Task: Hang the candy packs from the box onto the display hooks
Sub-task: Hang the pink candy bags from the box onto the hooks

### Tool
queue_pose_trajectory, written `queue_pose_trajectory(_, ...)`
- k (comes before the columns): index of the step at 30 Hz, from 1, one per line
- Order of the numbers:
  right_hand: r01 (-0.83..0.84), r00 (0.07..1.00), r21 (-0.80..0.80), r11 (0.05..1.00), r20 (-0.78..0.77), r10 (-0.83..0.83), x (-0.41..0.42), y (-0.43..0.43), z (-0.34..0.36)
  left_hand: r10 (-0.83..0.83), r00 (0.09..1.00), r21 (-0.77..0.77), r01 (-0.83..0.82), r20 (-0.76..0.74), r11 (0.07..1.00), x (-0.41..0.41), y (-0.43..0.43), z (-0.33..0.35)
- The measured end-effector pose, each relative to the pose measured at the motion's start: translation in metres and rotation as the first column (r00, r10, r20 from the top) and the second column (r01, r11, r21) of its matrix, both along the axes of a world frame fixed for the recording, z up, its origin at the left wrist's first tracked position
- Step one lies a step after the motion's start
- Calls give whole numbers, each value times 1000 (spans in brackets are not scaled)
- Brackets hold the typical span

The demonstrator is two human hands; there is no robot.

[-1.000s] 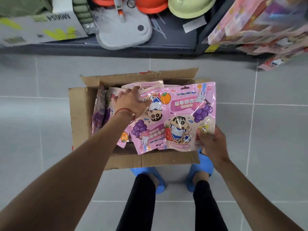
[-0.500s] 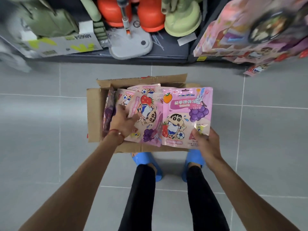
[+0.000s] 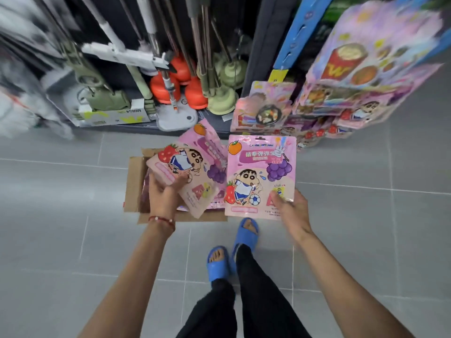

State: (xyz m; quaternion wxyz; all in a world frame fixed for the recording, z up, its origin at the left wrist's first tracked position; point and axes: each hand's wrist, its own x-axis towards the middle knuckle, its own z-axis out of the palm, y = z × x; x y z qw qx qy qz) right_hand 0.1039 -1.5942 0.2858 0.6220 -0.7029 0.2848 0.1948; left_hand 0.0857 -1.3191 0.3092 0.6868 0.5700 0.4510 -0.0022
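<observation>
Pinches a pink cartoon-printed candy pack (image 3: 261, 176) with the right hand (image 3: 291, 211), clutches a bunch of similar packs (image 3: 192, 167) with the left hand (image 3: 163, 198) above the brown cardboard box (image 3: 133, 184).

Left hand (image 3: 162, 198) lifting packs (image 3: 185, 167) from box (image 3: 133, 181), single pack (image 3: 261, 174) raised

Cardboard box (image 3: 133, 181): one. Single candy pack (image 3: 261, 176), gripped by right hand (image 3: 291, 208) just right of the box: one. Fanned candy packs (image 3: 180, 167), gripped by left hand (image 3: 163, 196) over the box: at least two. Blue slippers (image 3: 218, 263), nearside of the box: two. Hung packs (image 3: 263, 106) beyond the box: blurred, uncounted.
</observation>
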Motion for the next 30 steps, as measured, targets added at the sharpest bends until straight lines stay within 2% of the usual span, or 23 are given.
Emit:
queue_pose_trajectory(12,303,935,199,932,129,-332,-70,-45,151,-109,964,-91,135,240,987,-24,-76,158)
queue_pose_trajectory(22,342,884,270,900,232,-406,-78,-128,198,-271,903,-52,304,333,951,-4,-171,207)
queue_pose_trajectory(30,310,904,265,913,217,-370,-29,-238,190,-97,950,-118,138,298,983,31,-278,198)
